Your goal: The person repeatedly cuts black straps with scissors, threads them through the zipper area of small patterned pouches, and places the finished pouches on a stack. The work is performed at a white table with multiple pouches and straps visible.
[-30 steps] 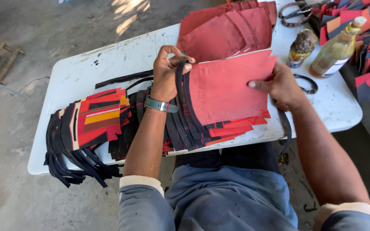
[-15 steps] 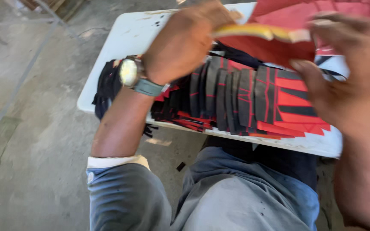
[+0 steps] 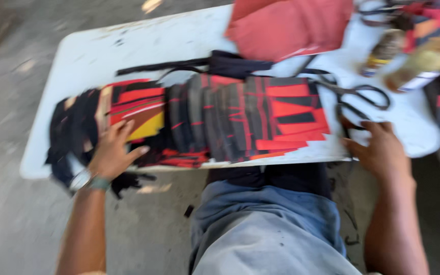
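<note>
Head view: my left hand (image 3: 112, 153) lies spread, fingers open, on the left end of the red-and-black fabric stack (image 3: 215, 119) along the white table (image 3: 143, 43). My right hand (image 3: 380, 147) rests open at the table's near edge, just beside the black scissors (image 3: 355, 97).

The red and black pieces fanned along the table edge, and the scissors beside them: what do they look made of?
The red and black pieces look like thin, matte cut sheets, perhaps fabric or synthetic leather; they overlap flat, but blur leaves it open. The scissors look like dark metal, with thin looped handles. The white table looks like scuffed moulded plastic.
</note>
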